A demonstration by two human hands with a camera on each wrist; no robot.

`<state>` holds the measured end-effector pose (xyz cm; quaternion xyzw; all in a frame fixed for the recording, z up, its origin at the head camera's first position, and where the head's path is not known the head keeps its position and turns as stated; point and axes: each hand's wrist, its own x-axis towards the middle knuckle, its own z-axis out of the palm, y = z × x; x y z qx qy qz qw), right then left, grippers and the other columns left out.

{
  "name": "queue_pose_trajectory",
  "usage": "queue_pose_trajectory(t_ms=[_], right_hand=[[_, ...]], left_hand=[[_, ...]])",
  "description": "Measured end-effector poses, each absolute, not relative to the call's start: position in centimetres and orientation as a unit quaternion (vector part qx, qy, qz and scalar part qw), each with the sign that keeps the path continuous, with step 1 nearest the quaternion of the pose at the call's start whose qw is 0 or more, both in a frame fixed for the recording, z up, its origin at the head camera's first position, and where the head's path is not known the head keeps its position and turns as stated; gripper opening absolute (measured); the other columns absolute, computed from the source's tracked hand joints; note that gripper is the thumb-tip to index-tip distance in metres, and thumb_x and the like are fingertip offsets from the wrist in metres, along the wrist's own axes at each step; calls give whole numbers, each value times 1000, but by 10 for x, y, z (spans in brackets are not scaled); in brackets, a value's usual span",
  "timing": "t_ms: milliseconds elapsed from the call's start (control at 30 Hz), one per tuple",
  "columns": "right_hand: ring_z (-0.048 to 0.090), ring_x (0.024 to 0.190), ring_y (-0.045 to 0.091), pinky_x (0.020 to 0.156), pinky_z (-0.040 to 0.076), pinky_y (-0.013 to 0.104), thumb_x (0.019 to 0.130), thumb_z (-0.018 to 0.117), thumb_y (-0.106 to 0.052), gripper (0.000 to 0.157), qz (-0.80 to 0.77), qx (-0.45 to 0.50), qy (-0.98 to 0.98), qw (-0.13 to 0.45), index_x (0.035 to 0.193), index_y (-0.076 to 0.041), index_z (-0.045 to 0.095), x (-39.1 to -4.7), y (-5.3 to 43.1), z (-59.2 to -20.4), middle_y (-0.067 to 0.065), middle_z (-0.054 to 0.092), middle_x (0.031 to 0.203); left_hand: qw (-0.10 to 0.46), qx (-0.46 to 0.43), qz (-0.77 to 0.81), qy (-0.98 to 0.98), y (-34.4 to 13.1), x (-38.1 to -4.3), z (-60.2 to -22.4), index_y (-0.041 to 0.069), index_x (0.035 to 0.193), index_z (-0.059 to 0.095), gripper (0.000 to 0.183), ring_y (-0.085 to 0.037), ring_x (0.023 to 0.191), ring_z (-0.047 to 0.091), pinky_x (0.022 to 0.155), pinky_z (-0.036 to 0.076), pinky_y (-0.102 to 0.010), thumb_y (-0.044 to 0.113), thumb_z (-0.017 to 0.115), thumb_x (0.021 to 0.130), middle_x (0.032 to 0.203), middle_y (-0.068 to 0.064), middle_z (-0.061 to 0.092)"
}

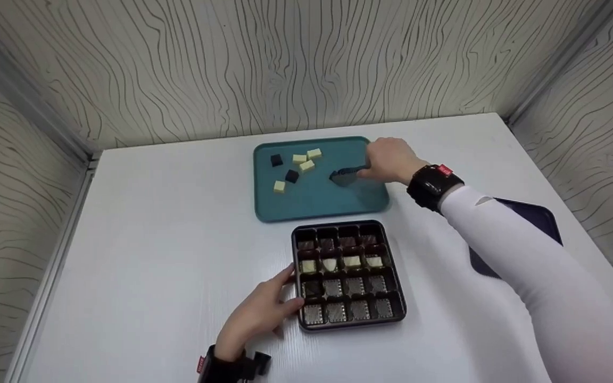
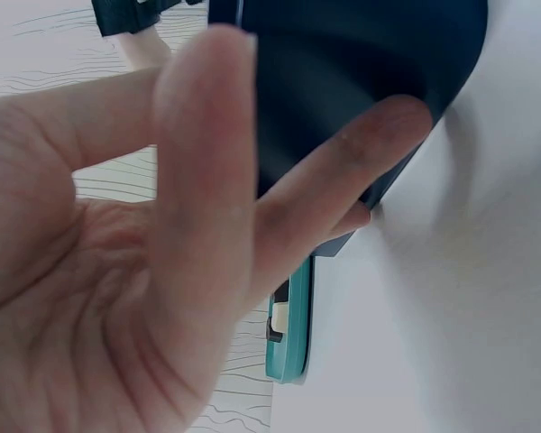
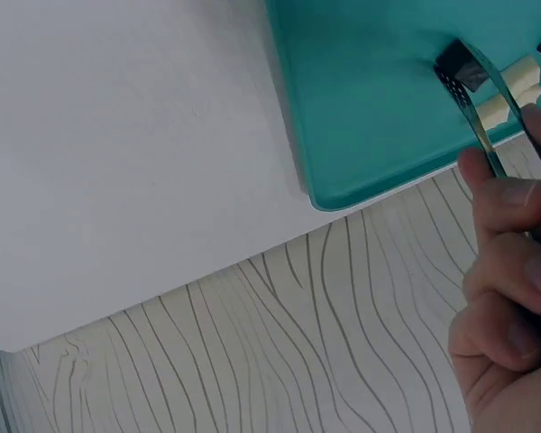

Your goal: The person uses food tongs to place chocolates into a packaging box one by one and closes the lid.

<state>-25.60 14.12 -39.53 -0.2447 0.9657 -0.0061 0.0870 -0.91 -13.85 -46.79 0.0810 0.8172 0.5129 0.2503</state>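
My right hand [image 1: 391, 159] reaches over the teal tray [image 1: 317, 205] and grips dark tongs [image 1: 358, 169]. In the right wrist view a dark chocolate cube [image 3: 470, 74] sits between the tong tips. My left hand [image 1: 258, 311] touches the left side of a dark compartment box [image 1: 354, 324], thumb by its rim, fingers mostly straight. One row of the box bears pale pieces [image 1: 352, 261]; the row behind it bears dark brown ones [image 1: 348, 242]. The two front rows show clear ridged liners, with a darker piece [image 1: 312, 289] in the leftmost cell of one.
Several white cubes [image 1: 307, 166] and dark cubes [image 1: 292, 176] lie on the teal tray's left half. A dark lid or tray [image 1: 540, 218] lies at the right, partly under my right sleeve. A wood-patterned panel [image 1: 296, 64] stands behind the white table [image 1: 179, 229].
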Motion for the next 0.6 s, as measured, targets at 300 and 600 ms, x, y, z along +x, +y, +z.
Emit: queue_pose_trajectory(t_ms=[300,600], right_hand=[[26,55,11,52,24,27,92,79,-41,67,12,-274,956,102,54,-20,29,-236,152,-387,-9,22,56],[29,56,12,52,21,26,93,77,-33,57,-14,-297,951,80,54,-18,38,-213,165,-378,-8,28,56]], left_hand=[[247,79,516,817,-138,-8,-468,2,166,27,79,-10,46,57,45,54,-35,20,68,101,155,-28,53],[235,89,476,843,-138,-9,-467,-1,164,31,77,-6,44,55,100,58,-47,25,68,102,155,-27,55]])
